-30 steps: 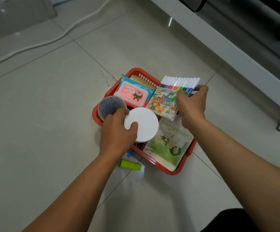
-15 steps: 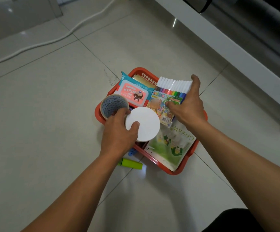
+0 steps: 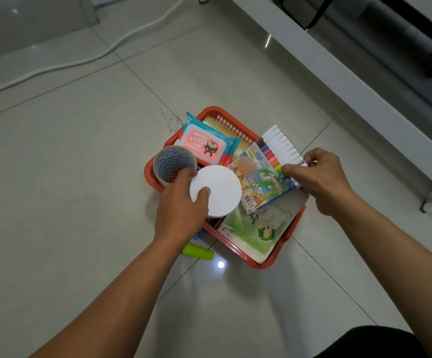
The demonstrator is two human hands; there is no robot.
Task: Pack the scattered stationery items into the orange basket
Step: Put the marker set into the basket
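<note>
The orange basket (image 3: 279,254) sits on the tiled floor, crowded with items. My left hand (image 3: 181,210) grips a round white container (image 3: 216,191) over the basket's near-left side. Just left of it stands a brown tape roll (image 3: 174,164) at the basket's left edge. My right hand (image 3: 318,177) pinches the right edge of a pack of colour pens (image 3: 264,171), which lies tilted across the basket. A pink wipes pack (image 3: 204,144) rests at the back, and a green picture book (image 3: 258,228) lies underneath. On the floor by the basket's near-left side lie a green highlighter (image 3: 198,252) and a small blue item (image 3: 199,235).
A white cable (image 3: 106,51) runs across the floor at the back left. A low white furniture unit (image 3: 351,81) stretches diagonally along the right. A dark knee (image 3: 372,342) shows at the bottom right.
My right hand has shifted from lying flat on the pen pack to pinching its right edge, and the pack has turned more diagonal. My left hand still holds the white container.
</note>
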